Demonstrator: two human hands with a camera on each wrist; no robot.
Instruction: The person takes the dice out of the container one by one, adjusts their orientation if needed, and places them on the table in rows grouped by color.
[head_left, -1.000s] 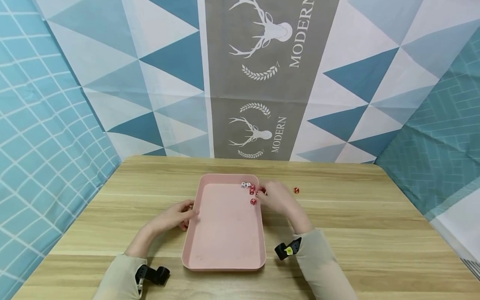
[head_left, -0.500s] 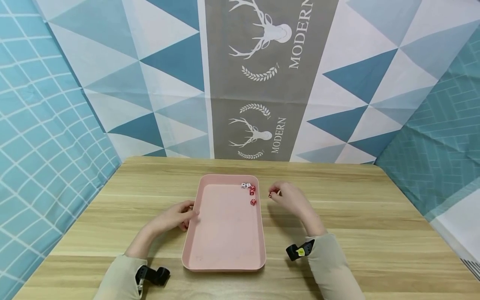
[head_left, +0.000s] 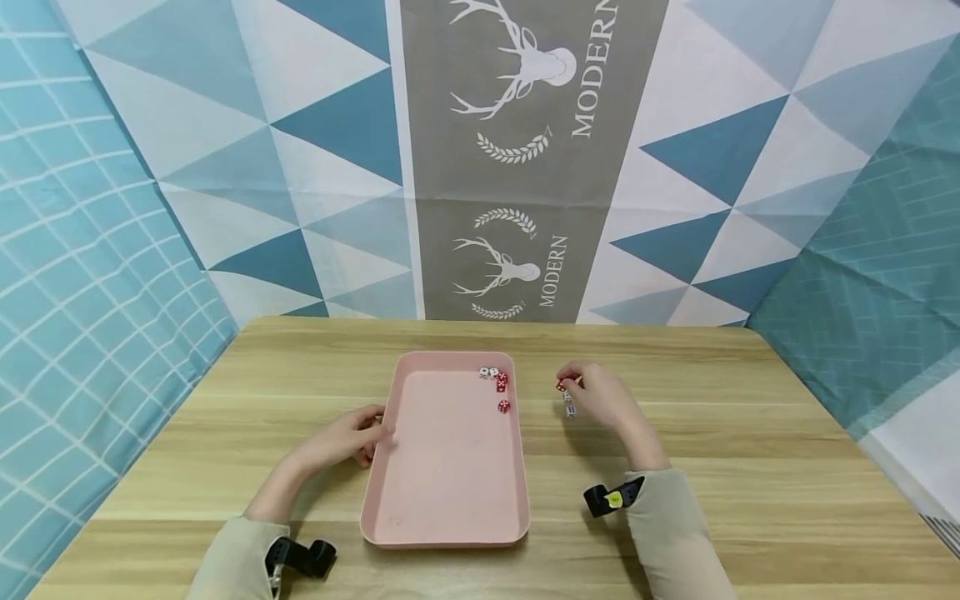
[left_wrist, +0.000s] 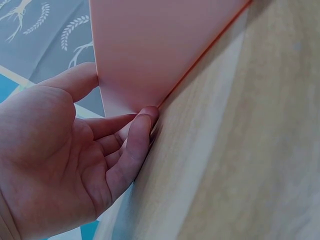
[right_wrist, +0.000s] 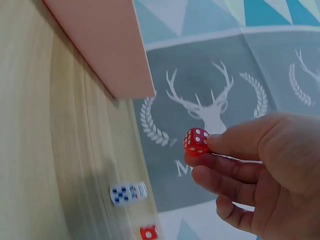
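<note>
My left hand [head_left: 341, 437] grips the left wall of a pink tray [head_left: 450, 542], thumb over the rim and curled fingers at the outer wall's foot. My right hand [head_left: 603, 398], right of the tray, pinches a red die [right_wrist: 196, 141] with white pips between thumb and forefinger, above the table. White dice [right_wrist: 128, 193] with blue pips lie below it, along with another red die [right_wrist: 149, 232] that the head view largely hides behind the hand. Inside the tray, white dice [head_left: 489, 372] and red dice [head_left: 502, 382] cluster at the far right corner; a single red die [head_left: 503, 407] sits nearer.
The tray stands on a wooden table [head_left: 750, 467]. A patterned cloth [head_left: 517, 183] with deer heads hangs behind the far edge, and tiled cloths flank both sides. Each wrist wears a black camera [head_left: 611, 497].
From the tray's right wall my right hand has moved right over the table, carrying the red die. White dice on the table have come into sight beneath it. The left hand keeps its place.
</note>
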